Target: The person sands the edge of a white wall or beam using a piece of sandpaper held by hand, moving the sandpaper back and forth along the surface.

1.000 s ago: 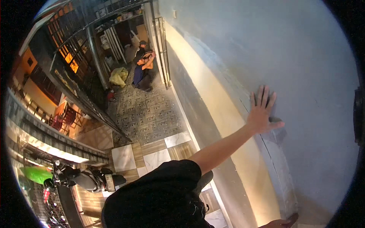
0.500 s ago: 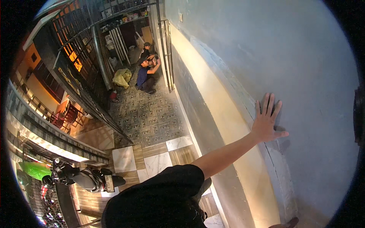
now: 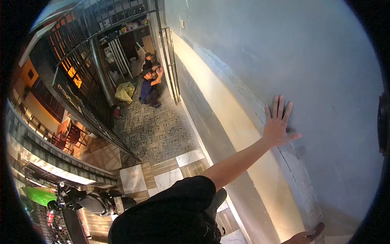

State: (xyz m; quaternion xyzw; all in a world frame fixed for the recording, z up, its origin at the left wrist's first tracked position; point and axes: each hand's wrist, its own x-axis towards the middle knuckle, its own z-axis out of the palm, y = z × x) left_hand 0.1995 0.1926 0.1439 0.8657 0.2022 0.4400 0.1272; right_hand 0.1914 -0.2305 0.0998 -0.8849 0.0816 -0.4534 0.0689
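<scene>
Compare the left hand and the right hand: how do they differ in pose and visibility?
- Fingers: the left hand has its fingers spread wide; the right hand's spread can't be made out.
- Direction: the left hand's fingers point toward the picture's top, the right hand's toward its right side.
- Visibility: the left hand shows whole; the right hand is partly cut off at the lower edge.

Shared: both are bare.

From afar I saw a motorcycle (image 3: 94,203) at near left, and a yellowish sack (image 3: 125,92) and two crouching people (image 3: 147,90) far off.
</scene>
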